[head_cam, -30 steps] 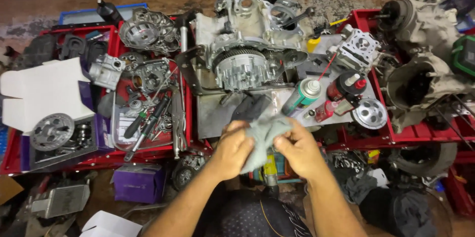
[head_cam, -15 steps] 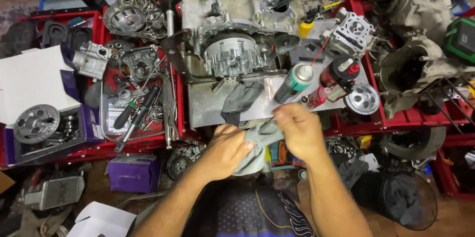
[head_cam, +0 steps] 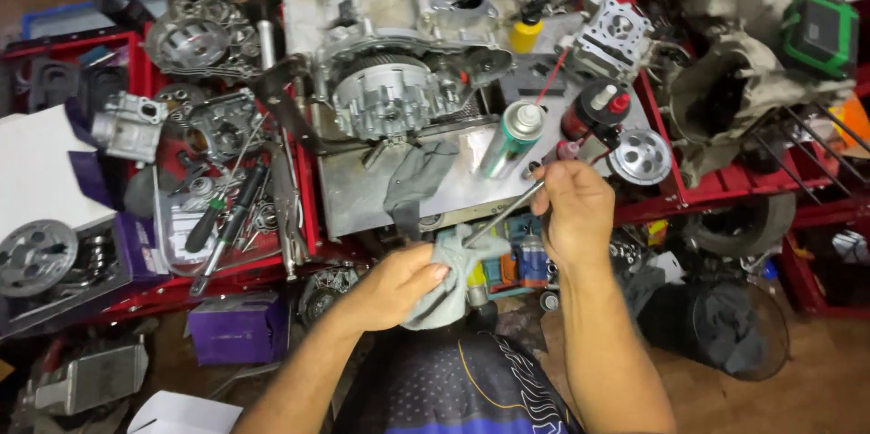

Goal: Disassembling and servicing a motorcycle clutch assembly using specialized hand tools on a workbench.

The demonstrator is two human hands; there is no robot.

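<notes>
Since prev frames both hands pulled apart: right hand (head_cam: 573, 209) lifted toward the metal tray (head_cam: 453, 189), left hand (head_cam: 399, 284) dropped back near the torso w/ the cloth; a thin metal rod (head_cam: 506, 210) now shows between them, hidden in the cloth before.

Edges/room: red bins (head_cam: 308, 217) packed w/ parts on both sides, engine case (head_cam: 399, 62) fills the top centre. Only open patch is the bare tray strip in front of the case, and a dark grey rag (head_cam: 412, 182) lies on part of it. Green-capped spray can (head_cam: 509, 137) lies tilted on the tray just above the right hand; round alloy part (head_cam: 640, 157) just to its right. Hands work in the gap below the tray's near edge, over the lap.

Hands: right hand clenched round the rod's upper end, fingers curled tight, knuckles up. Rod slants down-left into the light grey cloth (head_cam: 458, 253). Left hand grasps that cloth, bunched round the rod's lower end, thumb on top. Rod tip not visible inside the cloth.
</notes>
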